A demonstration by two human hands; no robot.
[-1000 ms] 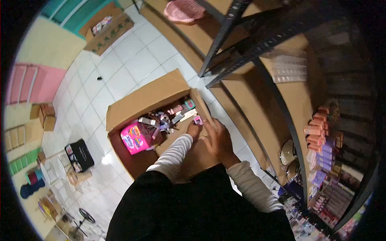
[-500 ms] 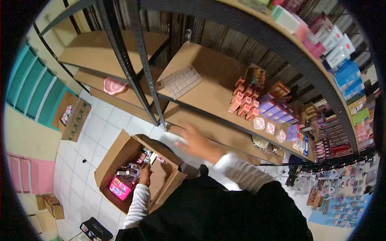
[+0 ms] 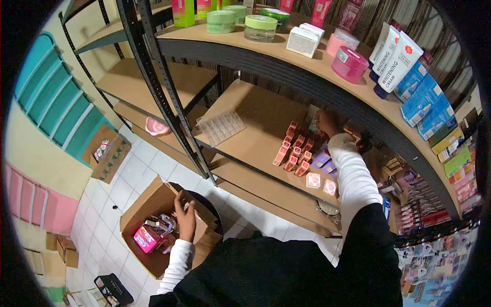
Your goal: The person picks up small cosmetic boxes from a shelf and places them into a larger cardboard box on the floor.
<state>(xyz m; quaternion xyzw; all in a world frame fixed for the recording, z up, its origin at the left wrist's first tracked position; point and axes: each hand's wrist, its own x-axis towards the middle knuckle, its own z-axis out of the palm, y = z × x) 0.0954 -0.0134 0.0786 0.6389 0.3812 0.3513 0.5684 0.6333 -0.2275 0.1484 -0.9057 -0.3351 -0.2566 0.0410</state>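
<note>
On the far left, an open brown cardboard carton is seen on the white tiled floor; nearer, a black rectangular case is placed. To its right, a larger open brown cardboard box is filled partly with a bright pink plastic packet and a jumble of small containers. Over this box's right side, the left hand is held with fingers bent and thumb set apart; whether anything small is grasped cannot be told. Farther right, on a brown shelf with a black metal edge, a clear plastic compartment tray is laid at the left end. Next, upright orange-pink small boxes are grouped, with pink-and-white square packets nearer and purple boxes to the right. Behind these, at the shelf's far side, a patterned upright pack is reached by the right hand; its fingers are partly hidden, so their grip cannot be told. On the upper shelf, white tubes are stood at right.
</note>
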